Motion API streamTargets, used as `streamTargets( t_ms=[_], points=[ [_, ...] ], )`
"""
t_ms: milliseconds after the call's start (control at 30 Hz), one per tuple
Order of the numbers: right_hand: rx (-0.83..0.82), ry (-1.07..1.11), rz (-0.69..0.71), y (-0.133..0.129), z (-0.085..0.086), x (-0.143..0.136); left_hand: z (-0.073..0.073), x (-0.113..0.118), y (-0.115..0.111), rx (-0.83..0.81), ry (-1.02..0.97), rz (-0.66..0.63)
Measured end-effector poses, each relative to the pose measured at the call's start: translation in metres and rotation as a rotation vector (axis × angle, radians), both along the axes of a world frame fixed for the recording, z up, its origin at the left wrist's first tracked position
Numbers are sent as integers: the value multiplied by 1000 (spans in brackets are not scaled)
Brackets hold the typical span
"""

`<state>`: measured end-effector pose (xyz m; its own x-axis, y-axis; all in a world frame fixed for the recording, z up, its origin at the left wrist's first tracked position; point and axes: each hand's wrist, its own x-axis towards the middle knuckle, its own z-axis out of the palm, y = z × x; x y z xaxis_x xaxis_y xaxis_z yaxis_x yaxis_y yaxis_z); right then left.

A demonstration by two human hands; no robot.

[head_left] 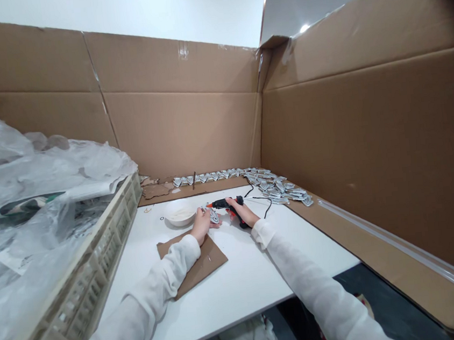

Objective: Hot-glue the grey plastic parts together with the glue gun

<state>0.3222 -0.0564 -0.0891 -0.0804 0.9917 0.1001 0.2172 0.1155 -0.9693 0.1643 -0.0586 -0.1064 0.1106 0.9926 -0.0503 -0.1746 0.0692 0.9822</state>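
Observation:
My right hand (241, 210) is wrapped round the grip of a black hot glue gun (219, 204) with a red-orange nozzle pointing left. A clear glue stick (250, 198) sticks out of its back end. Closed around a small grey-and-white flat piece (214, 215) is my left hand (201, 225), just below the nozzle. Whether the nozzle touches the piece I cannot tell. Behind my left hand stands a white bowl (174, 220) with pale contents too small to name. Under my left wrist lies a brown cardboard sheet (205, 267).
Similar grey-and-white pieces stand in a row (211, 177) at the back and lie heaped (279, 186) at the back right. A beige plastic crate (99, 264) with clear plastic bags (49, 172) is at left. Tall cardboard walls (181, 120) surround the white table (262, 274). A black cord (270, 206) trails behind.

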Motion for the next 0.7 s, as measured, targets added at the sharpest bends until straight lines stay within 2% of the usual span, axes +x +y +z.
streamTargets(
  t_ms=[700],
  points=[
    [14, 2, 4, -2, 2, 0, 0, -1, 0, 3, -20, -13]
  ],
)
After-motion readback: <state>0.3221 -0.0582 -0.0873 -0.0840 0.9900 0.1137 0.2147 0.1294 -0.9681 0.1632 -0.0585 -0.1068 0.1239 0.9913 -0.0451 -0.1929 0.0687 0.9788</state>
